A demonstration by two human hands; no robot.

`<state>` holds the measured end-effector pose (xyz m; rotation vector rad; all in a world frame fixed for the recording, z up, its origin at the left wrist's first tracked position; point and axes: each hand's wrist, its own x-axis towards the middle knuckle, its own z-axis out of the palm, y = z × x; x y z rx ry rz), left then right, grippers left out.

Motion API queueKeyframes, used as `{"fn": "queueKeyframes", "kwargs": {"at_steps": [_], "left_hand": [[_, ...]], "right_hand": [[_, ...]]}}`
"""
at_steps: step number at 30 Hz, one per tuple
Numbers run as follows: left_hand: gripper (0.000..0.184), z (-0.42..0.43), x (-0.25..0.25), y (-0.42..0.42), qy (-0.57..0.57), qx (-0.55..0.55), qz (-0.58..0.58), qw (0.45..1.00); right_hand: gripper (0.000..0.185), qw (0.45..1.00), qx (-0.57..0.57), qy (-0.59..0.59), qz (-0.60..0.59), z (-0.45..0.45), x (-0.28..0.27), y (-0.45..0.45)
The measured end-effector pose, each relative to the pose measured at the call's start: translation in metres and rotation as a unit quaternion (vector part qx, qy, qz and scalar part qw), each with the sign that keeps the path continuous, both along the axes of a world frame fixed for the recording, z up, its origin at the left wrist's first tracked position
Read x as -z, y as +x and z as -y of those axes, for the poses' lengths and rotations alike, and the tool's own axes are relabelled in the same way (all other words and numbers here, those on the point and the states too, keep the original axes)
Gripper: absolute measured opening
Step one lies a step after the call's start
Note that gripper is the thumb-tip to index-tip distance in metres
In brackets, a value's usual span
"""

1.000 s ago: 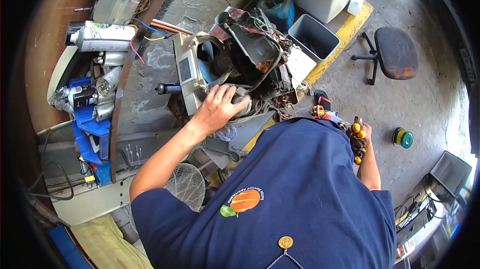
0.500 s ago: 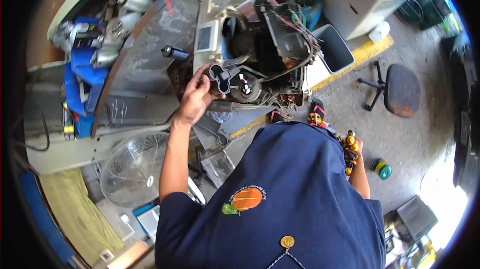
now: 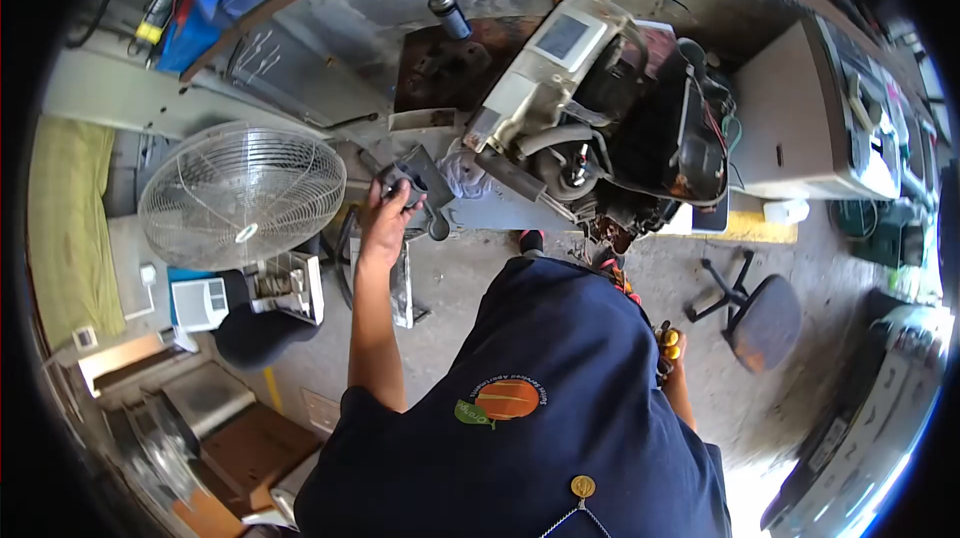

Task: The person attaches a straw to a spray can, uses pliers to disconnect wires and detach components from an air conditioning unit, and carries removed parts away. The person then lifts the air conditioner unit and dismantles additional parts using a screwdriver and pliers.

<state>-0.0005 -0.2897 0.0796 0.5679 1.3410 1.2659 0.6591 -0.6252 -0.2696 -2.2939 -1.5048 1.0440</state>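
My left hand [image 3: 382, 230] is closed around a dark grey moulded part with round openings [image 3: 403, 181], held out left of the bench. Just beyond it on a grey surface lies a dark flat piece with a ring-shaped end [image 3: 438, 226]. Low at my right side, my right hand [image 3: 678, 363] grips several hand tools with yellow-and-black handles [image 3: 667, 346]; their kind is partly hidden. A dismantled machine [image 3: 548, 68] rests at an angle on the bench, showing a pale panel with a small screen, a round metal housing [image 3: 562, 176], hoses and loose wires.
A dark spray can or bottle [image 3: 449, 15] stands at the back of the bench. To the left is a large wire-caged fan [image 3: 243, 194]. An office chair [image 3: 768, 323] lies tipped on the floor at right, near a white cabinet [image 3: 795, 118].
My left hand has drawn the grey part away from the machine, toward the left. My view has turned left, bringing the fan further in. The right hand still grips the tools.
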Motion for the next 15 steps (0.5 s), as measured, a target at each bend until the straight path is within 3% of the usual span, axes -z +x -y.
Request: {"fn": "queueKeyframes", "kwargs": {"at_steps": [5, 8, 11, 12, 14, 15], "left_hand": [[0.03, 0.005, 0.104, -0.018, -0.149, -0.079, -0.039, 0.985], [0.035, -0.029, 0.162, -0.006, -0.117, -0.064, -0.23, 0.964], [0.041, -0.055, 0.206, 0.002, -0.092, -0.034, -0.414, 0.905], [0.041, -0.066, 0.217, 0.0, -0.094, -0.034, -0.411, 0.906], [0.044, -0.088, 0.229, 0.0, -0.019, 0.026, -0.568, 0.822], [0.044, -0.094, 0.232, 0.004, -0.017, 0.026, -0.564, 0.825]], "right_hand": [[0.031, 0.999, 0.005, -0.043, -0.018, -0.032, -0.044, 0.018], [0.033, 0.999, 0.017, -0.05, -0.008, -0.065, -0.082, -0.004], [0.035, 0.997, 0.039, -0.066, 0.002, -0.09, -0.119, -0.022], [0.036, 0.996, 0.049, -0.07, 0.005, -0.096, -0.13, -0.028], [0.038, 0.995, 0.073, -0.073, 0.008, -0.11, -0.153, -0.045], [0.038, 0.995, 0.074, -0.071, 0.013, -0.116, -0.162, -0.057]]}}
